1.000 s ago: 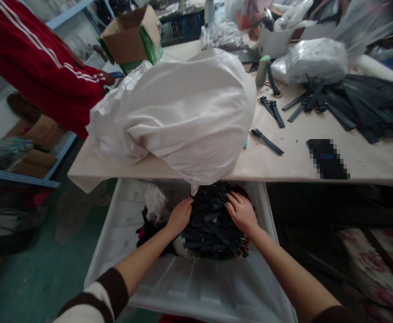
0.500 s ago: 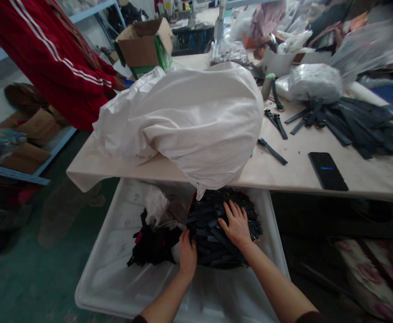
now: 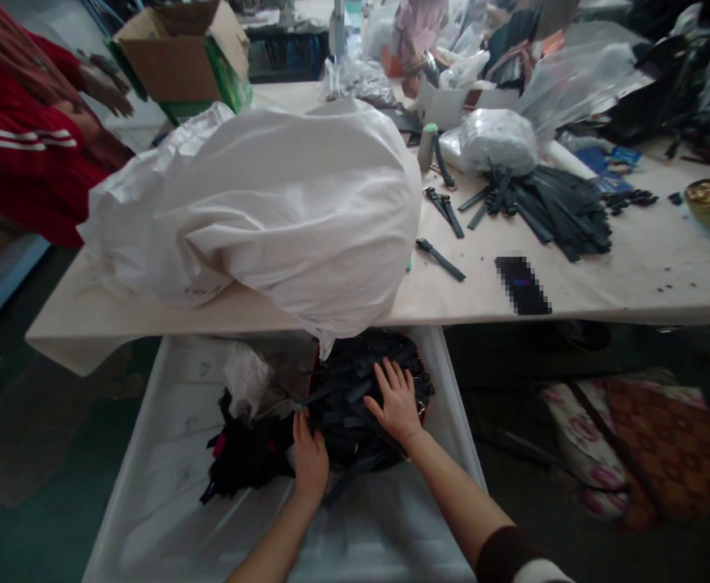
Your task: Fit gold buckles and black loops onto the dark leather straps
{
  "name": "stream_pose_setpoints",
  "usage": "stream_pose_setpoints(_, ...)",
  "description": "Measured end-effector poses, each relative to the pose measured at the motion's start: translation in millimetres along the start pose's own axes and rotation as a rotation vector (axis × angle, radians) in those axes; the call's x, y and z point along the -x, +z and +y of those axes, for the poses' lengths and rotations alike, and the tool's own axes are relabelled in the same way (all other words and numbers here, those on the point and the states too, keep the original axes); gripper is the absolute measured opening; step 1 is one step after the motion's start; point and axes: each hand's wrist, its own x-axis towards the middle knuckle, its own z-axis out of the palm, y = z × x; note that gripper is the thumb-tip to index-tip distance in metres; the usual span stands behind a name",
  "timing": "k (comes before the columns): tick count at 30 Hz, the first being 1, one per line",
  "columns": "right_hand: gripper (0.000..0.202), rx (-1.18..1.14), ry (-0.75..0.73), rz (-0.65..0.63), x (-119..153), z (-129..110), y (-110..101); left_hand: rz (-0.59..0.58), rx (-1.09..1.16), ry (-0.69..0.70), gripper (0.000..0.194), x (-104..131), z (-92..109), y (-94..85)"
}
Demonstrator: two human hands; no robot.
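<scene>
A heap of dark straps [image 3: 355, 433] with small metal buckles lies in a red-edged container inside a large white plastic bin [image 3: 148, 486]. My right hand [image 3: 398, 409] rests palm down on the heap's right side, its fingers spread. At the heap's left edge is my left hand [image 3: 311, 465], fingers stretched forward and touching the straps there; its thumb side is partly hidden. One strap pokes out past the heap's lower edge. Left of my left hand, black fabric scraps [image 3: 248, 457] and a crumpled pale plastic bag [image 3: 248, 380] lie in the bin.
Above the bin, a table [image 3: 452, 304] carries a big white sack [image 3: 294, 210], loose buckled straps [image 3: 443, 259], a strap pile [image 3: 564, 206], a phone [image 3: 521, 283] and a cardboard box [image 3: 184, 61]. A person in a red jacket [image 3: 20, 154] stands at the left.
My view has swung right, so everything sits further left. Both hands stay at the strap heap. Some straps have shifted and now stick out at its lower and left edges.
</scene>
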Motion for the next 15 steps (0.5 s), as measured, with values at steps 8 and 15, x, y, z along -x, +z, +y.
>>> stream_pose_setpoints(8, 0.054, -0.036, 0.099, 0.038, -32, 66, -17, -0.284, -0.330, 0.872, 0.058, 51, 62, -25.2)
stream_pose_setpoints(15, 0.053, -0.030, 0.210, 0.057, -42, 37, 30, -0.526, -0.626, 1.241, 0.052, -5, 23, 12.0)
